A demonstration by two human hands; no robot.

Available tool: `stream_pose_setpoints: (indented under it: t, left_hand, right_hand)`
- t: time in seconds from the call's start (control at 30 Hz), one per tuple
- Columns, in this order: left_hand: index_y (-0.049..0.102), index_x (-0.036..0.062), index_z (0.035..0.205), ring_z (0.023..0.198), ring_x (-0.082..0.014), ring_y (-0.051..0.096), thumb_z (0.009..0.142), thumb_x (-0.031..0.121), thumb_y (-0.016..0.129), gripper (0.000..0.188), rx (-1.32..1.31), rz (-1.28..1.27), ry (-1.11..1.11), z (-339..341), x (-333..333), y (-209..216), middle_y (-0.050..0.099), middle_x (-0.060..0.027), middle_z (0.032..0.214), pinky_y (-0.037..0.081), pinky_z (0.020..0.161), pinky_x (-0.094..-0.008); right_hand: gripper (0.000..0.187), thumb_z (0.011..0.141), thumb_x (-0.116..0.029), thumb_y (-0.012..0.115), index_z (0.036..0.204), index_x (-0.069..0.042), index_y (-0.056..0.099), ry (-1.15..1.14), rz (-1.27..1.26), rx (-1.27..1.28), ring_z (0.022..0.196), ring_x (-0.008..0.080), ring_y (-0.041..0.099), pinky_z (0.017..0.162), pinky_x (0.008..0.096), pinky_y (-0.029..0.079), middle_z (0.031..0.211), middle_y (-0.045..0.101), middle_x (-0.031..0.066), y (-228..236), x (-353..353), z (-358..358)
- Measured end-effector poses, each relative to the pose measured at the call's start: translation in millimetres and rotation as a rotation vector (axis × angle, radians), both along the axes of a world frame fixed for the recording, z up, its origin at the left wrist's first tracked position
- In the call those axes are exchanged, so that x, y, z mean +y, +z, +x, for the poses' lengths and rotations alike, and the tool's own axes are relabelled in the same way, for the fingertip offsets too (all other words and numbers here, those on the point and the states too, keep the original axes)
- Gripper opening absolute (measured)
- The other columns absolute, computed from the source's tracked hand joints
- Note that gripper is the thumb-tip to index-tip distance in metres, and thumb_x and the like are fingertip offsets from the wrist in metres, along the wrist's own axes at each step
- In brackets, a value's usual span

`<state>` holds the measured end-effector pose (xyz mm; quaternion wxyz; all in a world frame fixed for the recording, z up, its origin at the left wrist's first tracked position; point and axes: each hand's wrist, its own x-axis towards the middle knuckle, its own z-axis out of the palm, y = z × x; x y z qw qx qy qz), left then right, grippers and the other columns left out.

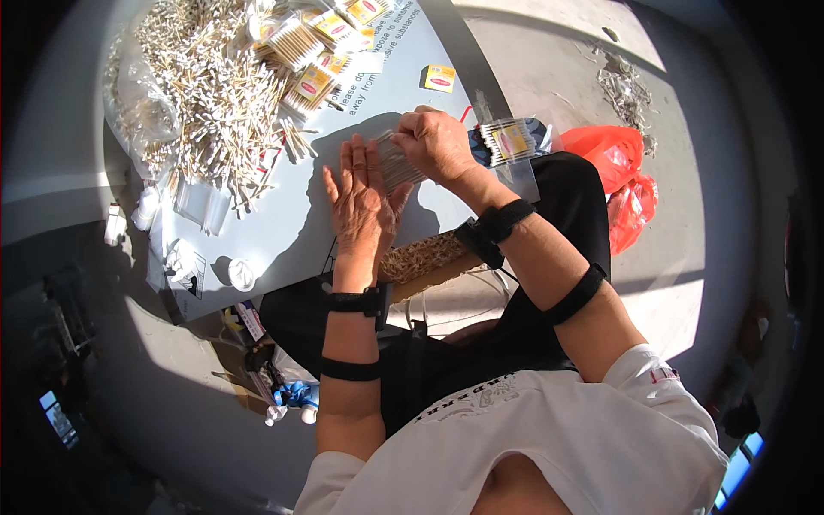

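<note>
Right of the pile [215, 94], a spread left hand [364, 199] braces swabs [397, 167] the right hand [438, 146] pinches, apparently aligning them, which next needs even pressure.

l grip [362, 204] & r grip [438, 148] at swab row [397, 170] on gray tbl [283, 219], swab pile [210, 90] upper l

The table [275, 249] looks smooth and softly matt. Swabs [215, 99] toward its far left corner have dull, wood-like sticks with fluffy tips. Packs [313, 81] along its far edge are clear, glossy plastic. Past its right edge, red bags [633, 206] are thin, shiny, crinkled plastic.
</note>
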<state>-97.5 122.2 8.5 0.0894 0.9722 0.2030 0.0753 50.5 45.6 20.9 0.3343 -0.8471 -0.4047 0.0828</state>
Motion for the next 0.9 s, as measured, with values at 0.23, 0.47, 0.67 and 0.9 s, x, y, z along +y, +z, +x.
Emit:
stream_pose_setpoints:
  t: [0.23,0.47,0.67,0.9]
  left_hand:
    - [0.054,0.0047,0.114,0.112,-0.0341,0.048,0.079,0.022,0.070,0.042,-0.393,0.080,0.418,4,43,11,0.053,-0.0145,0.114,0.042,0.089,-0.0498]
    - [0.060,0.0024,0.091,0.095,-0.0362,0.056,0.080,0.020,0.067,0.022,-0.117,0.106,0.625,14,91,10,0.061,-0.0165,0.093,0.044,0.084,-0.0472]
    - [0.058,0.0033,0.085,0.096,-0.0344,0.055,0.080,0.008,0.064,0.009,-0.182,0.110,0.485,3,73,-1,0.060,-0.0152,0.091,0.043,0.088,-0.0457]
    - [0.058,0.0079,0.085,0.091,-0.0297,0.052,0.078,0.003,0.065,0.011,-0.305,0.017,0.120,19,59,11,0.054,-0.0081,0.087,0.042,0.081,-0.0427]
  right_hand:
    - [0.016,0.078,-0.020,0.069,0.082,-0.006,0.063,-0.054,0.019,0.081,0.075,0.0278,0.063,0.066,0.0375,0.050,0.081,0.064,0.0083,3,-6,-4]
    - [0.013,0.079,-0.018,0.068,0.083,-0.006,0.064,-0.079,0.079,0.101,0.077,0.0282,0.064,0.067,0.0381,0.051,0.083,0.064,0.0088,2,-5,-10]
    - [0.010,0.078,-0.014,0.066,0.083,-0.006,0.064,-0.061,0.091,0.108,0.077,0.0282,0.064,0.068,0.0377,0.051,0.084,0.064,0.0091,-1,-9,-4]
    - [0.010,0.077,-0.011,0.066,0.084,-0.004,0.065,-0.064,0.098,0.098,0.075,0.0277,0.064,0.066,0.0358,0.051,0.084,0.065,0.0101,0,-8,-6]
